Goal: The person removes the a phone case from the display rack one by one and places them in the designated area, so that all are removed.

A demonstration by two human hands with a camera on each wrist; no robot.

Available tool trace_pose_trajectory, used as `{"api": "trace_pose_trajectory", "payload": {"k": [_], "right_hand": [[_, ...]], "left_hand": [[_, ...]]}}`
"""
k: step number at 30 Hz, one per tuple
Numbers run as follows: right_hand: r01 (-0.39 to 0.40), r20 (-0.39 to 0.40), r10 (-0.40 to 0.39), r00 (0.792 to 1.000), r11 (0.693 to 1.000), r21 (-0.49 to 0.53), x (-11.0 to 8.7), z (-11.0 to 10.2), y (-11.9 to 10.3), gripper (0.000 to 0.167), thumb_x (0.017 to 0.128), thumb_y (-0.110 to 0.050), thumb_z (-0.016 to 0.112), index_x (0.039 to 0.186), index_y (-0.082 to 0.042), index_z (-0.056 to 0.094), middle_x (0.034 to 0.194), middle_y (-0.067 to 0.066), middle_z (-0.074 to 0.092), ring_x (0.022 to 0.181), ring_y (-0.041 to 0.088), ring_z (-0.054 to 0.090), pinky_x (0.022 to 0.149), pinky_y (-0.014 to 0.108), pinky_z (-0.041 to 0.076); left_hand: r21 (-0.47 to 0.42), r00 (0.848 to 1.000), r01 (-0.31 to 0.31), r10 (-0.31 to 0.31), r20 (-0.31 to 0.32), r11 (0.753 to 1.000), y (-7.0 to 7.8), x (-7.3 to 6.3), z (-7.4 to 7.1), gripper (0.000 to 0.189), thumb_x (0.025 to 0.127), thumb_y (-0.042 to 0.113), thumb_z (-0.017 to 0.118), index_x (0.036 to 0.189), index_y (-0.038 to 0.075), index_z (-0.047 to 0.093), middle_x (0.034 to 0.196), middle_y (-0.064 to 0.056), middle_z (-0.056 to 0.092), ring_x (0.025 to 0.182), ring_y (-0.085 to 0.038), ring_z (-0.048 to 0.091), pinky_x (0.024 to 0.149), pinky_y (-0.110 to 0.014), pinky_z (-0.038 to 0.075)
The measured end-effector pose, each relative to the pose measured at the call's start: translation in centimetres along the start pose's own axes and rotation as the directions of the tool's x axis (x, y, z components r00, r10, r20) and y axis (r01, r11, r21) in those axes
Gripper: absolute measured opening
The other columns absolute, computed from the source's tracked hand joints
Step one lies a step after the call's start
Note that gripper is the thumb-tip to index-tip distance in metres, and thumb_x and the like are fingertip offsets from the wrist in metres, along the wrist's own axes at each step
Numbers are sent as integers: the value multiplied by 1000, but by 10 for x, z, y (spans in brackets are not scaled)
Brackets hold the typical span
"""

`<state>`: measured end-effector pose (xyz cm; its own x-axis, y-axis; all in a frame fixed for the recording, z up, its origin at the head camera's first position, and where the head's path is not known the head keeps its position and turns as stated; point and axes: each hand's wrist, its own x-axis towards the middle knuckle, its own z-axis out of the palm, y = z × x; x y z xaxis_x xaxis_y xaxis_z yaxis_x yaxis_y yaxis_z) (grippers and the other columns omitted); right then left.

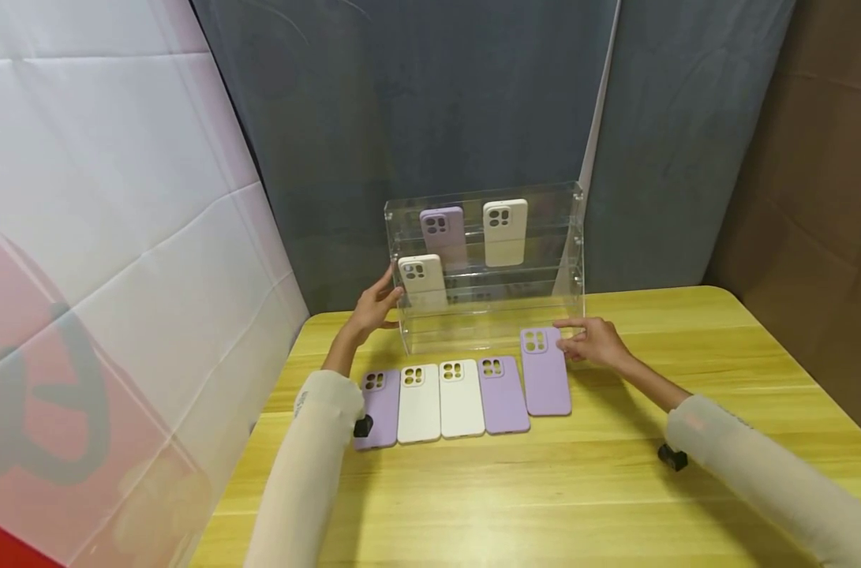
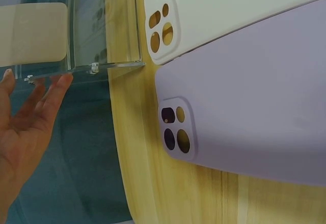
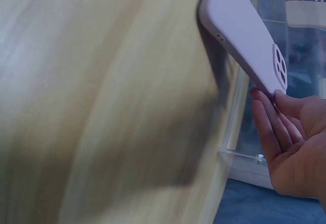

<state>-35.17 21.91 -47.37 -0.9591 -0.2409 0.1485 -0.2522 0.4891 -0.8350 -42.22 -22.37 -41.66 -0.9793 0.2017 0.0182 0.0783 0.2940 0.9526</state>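
Note:
My right hand (image 1: 593,342) pinches a purple phone case (image 1: 547,375) by its upper right edge. In the right wrist view, the case (image 3: 244,28) slants up off the wood between thumb and fingers. At the left side of a clear acrylic display stand (image 1: 487,327), my left hand (image 1: 375,308) has its fingertips against the side edge, fingers fairly straight. Close to that hand, a white phone case (image 1: 421,278) leans on a stand tier. Higher up sit another purple case (image 1: 443,233) and another white case (image 1: 504,229).
Before the stand, a row of cases lies on the wooden table (image 1: 473,505): a purple one (image 1: 379,406) at the left, white ones (image 1: 419,406) in the middle, another purple one (image 1: 503,398) at the right. A grey curtain (image 1: 416,102) hangs behind; a white panel (image 1: 132,158) stands left.

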Motion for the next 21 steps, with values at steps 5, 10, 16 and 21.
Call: {"api": "trace_pose_trajectory", "payload": {"k": [5, 10, 16, 21], "right_hand": [[-40, -13, 40, 999, 999, -6, -2, 10, 8, 40, 94, 1, 75, 131, 9, 67, 88, 22, 77, 71, 31, 77, 62, 38, 66], [-50, -23, 49, 999, 998, -32, -4, 19, 13, 36, 93, 0, 76, 127, 9, 70, 84, 20, 77, 67, 25, 77, 57, 34, 65], [-54, -26, 53, 998, 998, -17, -5, 23, 15, 33, 93, 1, 75, 125, 10, 70, 84, 21, 77, 68, 28, 77, 56, 32, 64], [-62, -28, 62, 998, 998, -27, -5, 24, 16, 32, 93, 0, 76, 124, 9, 71, 84, 21, 77, 67, 27, 77, 56, 31, 64]], "left_hand": [[-7, 1000, -2, 2, -1, 1000, 0, 1, 0, 68, 111, 30, 52, 166, 41, 14, 167, -25, 26, 145, -48, 39, 97, -61, 55], [-6, 1000, 2, -2, -9, 1000, -1, 1, 0, 67, 111, 31, 52, 166, 41, 15, 167, -25, 27, 146, -47, 39, 97, -61, 56], [-13, 1000, 3, -3, 3, 1000, -2, 2, 0, 68, 111, 31, 52, 165, 43, 15, 166, -24, 29, 147, -47, 36, 100, -65, 53], [-18, 1000, 6, -6, 4, 1000, 0, 1, 0, 66, 110, 32, 52, 165, 44, 16, 165, -24, 32, 147, -47, 37, 99, -66, 53]]}}
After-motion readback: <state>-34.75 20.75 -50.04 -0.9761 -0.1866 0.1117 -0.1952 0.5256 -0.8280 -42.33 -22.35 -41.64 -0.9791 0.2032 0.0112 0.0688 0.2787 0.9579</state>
